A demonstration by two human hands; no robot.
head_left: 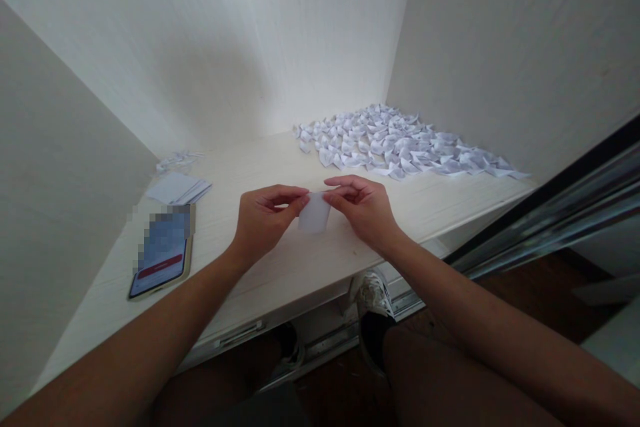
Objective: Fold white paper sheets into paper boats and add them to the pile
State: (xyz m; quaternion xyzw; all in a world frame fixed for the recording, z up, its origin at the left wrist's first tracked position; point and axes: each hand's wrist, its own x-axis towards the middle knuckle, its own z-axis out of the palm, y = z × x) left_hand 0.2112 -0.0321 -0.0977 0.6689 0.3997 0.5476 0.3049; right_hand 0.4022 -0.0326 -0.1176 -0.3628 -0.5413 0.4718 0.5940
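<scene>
A small white piece of paper (314,215) is held up by its top corners, just above the pale shelf. My left hand (267,217) pinches its upper left corner between thumb and fingers. At the upper right corner, my right hand (363,210) grips the same paper, thumb against the index finger side, with one finger stretched out above. Beyond my hands, many small folded white papers (395,143) lie spread out toward the back right corner.
On the left of the shelf (240,167) lie a phone (163,247) with its screen lit, a stack of flat white paper pieces (177,188) and a little heap of paper scraps (175,160). Walls enclose the back and sides. A dark-edged sliding door frame (550,213) stands at right.
</scene>
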